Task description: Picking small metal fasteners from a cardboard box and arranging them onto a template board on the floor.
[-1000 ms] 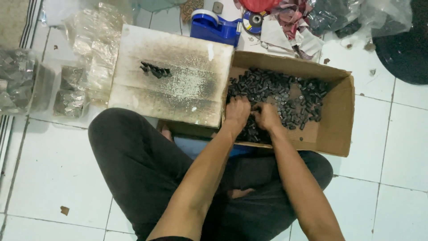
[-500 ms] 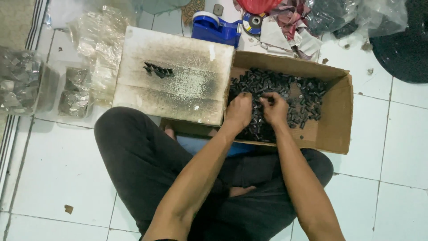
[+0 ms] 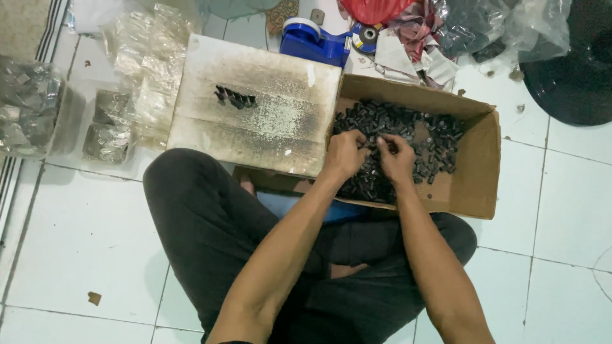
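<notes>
small black parts (image 3: 440,137), heaped in cardboard box (image 3: 481,169)

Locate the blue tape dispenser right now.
In the head view, the blue tape dispenser sits on the floor at top centre, just beyond the stained cardboard sheet and left of the cardboard box's far corner.

Both hands have shifted slightly — left hand (image 3: 344,156) and right hand (image 3: 396,159) now closer together.

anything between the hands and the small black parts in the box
Nothing visible does. The left hand and the right hand are both already inside the open cardboard box, resting right on the heap of small black parts. The box has no lid or cover over it.
</notes>
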